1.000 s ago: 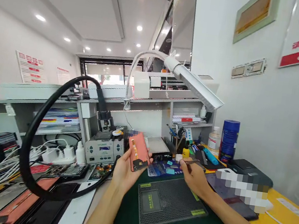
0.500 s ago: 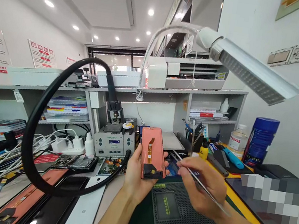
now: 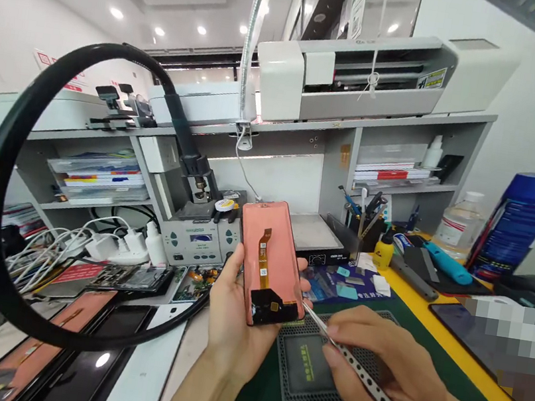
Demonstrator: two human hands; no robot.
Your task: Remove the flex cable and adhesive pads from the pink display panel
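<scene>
My left hand (image 3: 233, 329) holds a phone display panel (image 3: 271, 261) upright, its copper-coloured back facing me, with a flex cable down the middle and a black patch at the bottom. My right hand (image 3: 387, 372) grips long metal tweezers (image 3: 362, 375). Their tip touches the panel's lower right corner. Both hands hover over a grey perforated work mat (image 3: 315, 382) on a green desk pad (image 3: 429, 359).
A thick black hose loop (image 3: 2, 188) arches at the left above a soldering station (image 3: 196, 240). Several phone screens (image 3: 75, 346) and white cables (image 3: 12, 256) lie at the left. A small heating plate (image 3: 315, 234), tool cup (image 3: 367, 222), bottles and a blue can (image 3: 520, 225) stand behind.
The view has dipped and closed in on the desk. My left hand has brought the panel nearer and more upright. The tweezers' tip has moved to the panel's lower corner.
</scene>
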